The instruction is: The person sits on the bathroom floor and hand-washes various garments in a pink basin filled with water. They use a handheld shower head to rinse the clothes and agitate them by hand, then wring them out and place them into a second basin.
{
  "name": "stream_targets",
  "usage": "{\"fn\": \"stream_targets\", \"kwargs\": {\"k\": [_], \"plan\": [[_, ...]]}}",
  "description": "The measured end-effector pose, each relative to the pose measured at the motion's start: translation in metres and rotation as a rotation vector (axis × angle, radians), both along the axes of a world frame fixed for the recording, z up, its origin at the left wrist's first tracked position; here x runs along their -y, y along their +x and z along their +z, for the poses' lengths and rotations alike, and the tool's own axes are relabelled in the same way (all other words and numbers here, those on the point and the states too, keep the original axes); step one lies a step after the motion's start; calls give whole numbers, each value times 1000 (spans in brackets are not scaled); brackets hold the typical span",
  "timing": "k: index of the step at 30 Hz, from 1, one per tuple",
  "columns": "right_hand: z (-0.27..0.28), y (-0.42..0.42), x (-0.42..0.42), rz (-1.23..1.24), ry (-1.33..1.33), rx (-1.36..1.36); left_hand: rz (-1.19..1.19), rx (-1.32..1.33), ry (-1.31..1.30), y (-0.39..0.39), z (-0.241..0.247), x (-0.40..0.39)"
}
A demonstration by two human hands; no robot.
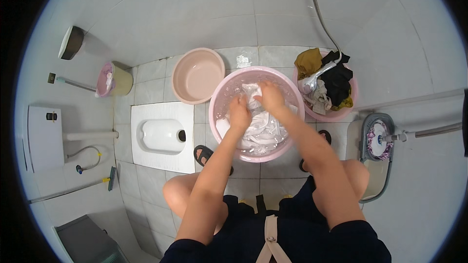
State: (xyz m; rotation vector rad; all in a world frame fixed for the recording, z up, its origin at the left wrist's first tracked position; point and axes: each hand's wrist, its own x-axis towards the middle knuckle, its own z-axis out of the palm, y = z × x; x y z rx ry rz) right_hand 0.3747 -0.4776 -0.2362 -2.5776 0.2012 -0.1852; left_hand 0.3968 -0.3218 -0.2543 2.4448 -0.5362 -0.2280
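A large pink plastic basin point(214, 120) of water stands on the floor in front of me. White wet cloth point(264, 128) fills much of it, partly under the surface. My right hand point(271, 96) grips a raised bunch of this cloth near the far side of the basin, thumb towards the left. Close beside it, my left hand point(239, 112) has its fingers closed on the left edge of the same bunch. Both hands are inside the rim, at about water level. The fingertips are partly hidden by cloth.
A smaller pink basin point(198, 75) touches the big one at the left. On the right, a pink basin point(338, 117) holds dark and mustard clothes point(334, 84) with a shower head point(309, 84) on top. A squat toilet point(161, 136) and a mop bucket point(365, 131) flank me.
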Motion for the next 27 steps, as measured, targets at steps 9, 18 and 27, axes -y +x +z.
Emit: {"fn": "stream_targets", "kwargs": {"k": [9, 18, 27], "plan": [[-25, 20, -17, -342, 389, -197, 563, -1121, -1515, 10, 1, 15], [82, -38, -122, 29, 370, 266, 41, -1552, -1658, 12, 0, -15], [32, 7, -8, -132, -38, 206, 550, -856, -671, -3, 66, 20]]}}
